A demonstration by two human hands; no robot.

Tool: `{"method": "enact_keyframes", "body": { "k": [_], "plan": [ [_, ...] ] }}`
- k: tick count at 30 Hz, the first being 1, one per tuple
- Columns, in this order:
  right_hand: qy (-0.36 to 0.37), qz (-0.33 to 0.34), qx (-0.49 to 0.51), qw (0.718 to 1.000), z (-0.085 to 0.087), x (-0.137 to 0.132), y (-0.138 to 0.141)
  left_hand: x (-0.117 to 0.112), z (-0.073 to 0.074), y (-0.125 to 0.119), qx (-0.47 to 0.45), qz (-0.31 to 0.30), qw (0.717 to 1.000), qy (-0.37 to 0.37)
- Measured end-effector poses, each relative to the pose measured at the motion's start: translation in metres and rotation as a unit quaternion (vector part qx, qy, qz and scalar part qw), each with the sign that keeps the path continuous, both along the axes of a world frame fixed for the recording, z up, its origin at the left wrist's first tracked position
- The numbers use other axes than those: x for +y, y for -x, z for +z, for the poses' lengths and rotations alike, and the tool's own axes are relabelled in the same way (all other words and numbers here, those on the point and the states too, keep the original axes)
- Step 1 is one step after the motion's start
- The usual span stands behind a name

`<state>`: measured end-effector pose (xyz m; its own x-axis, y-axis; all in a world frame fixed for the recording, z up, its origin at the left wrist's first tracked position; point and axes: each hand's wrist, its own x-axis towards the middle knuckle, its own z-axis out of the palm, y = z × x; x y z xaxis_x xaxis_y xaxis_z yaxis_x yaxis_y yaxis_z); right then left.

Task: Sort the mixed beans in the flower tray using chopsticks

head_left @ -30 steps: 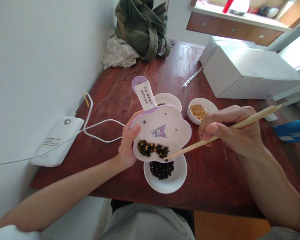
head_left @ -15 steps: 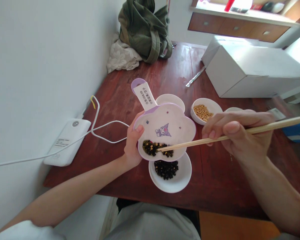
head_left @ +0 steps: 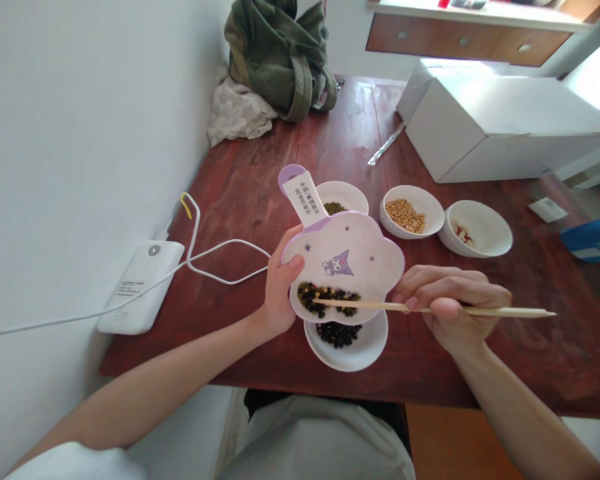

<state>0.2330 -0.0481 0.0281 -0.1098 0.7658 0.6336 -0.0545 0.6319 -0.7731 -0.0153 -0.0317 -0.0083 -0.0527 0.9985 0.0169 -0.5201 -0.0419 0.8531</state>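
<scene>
While my left hand (head_left: 280,287) holds the lilac-rimmed, white flower-shaped ceramic plate (head_left: 367,267) up off the table, thumb hooked over its edge and fingers clamped beneath, my right hand (head_left: 447,300) pinches slim, pale wooden chopsticks (head_left: 485,311). Their tips lie together in the mound of mixed dark and yellow beans (head_left: 327,298) on the plate, with no bean visibly gripped. The plate overhangs a round white ceramic bowl (head_left: 365,350) of black beans (head_left: 337,335). I judge the main risk to be beans rolling over the rim if my left wrist tips the plate or the chopsticks push too hard. A bean squeezed too tightly could also spring away onto the dark red wooden table (head_left: 530,363).
</scene>
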Motion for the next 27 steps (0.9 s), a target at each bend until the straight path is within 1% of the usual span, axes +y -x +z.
{"method": "enact_keyframes", "body": {
  "k": [5, 9, 14, 17, 20, 24, 27],
  "plan": [
    [0.021, 0.000, -0.001, 1.000, 0.000, 0.001, -0.002, 0.000, 0.000, -0.002, 0.009, -0.004, 1.000, -0.016],
    [0.028, 0.019, 0.008, 0.999, -0.004, 0.003, -0.002, 0.000, 0.000, -0.003, 0.027, -0.006, 1.000, -0.009],
    [0.058, 0.013, 0.033, 0.998, -0.008, 0.003, -0.003, -0.003, 0.002, -0.002, 0.031, 0.022, 0.999, 0.011],
    [0.081, 0.012, 0.043, 0.996, -0.010, 0.003, -0.003, -0.004, 0.002, -0.001, 0.039, 0.003, 0.999, 0.009],
    [0.088, 0.013, 0.044, 0.995, -0.011, 0.003, -0.002, -0.002, 0.003, 0.000, 0.043, -0.015, 0.999, -0.001],
    [0.087, 0.002, 0.048, 0.995, -0.011, 0.004, 0.000, 0.000, 0.005, 0.000, 0.033, -0.028, 0.999, -0.010],
    [0.078, 0.002, 0.048, 0.996, -0.011, 0.005, 0.001, 0.000, 0.007, -0.001, 0.033, -0.024, 0.999, -0.010]
  ]
}}
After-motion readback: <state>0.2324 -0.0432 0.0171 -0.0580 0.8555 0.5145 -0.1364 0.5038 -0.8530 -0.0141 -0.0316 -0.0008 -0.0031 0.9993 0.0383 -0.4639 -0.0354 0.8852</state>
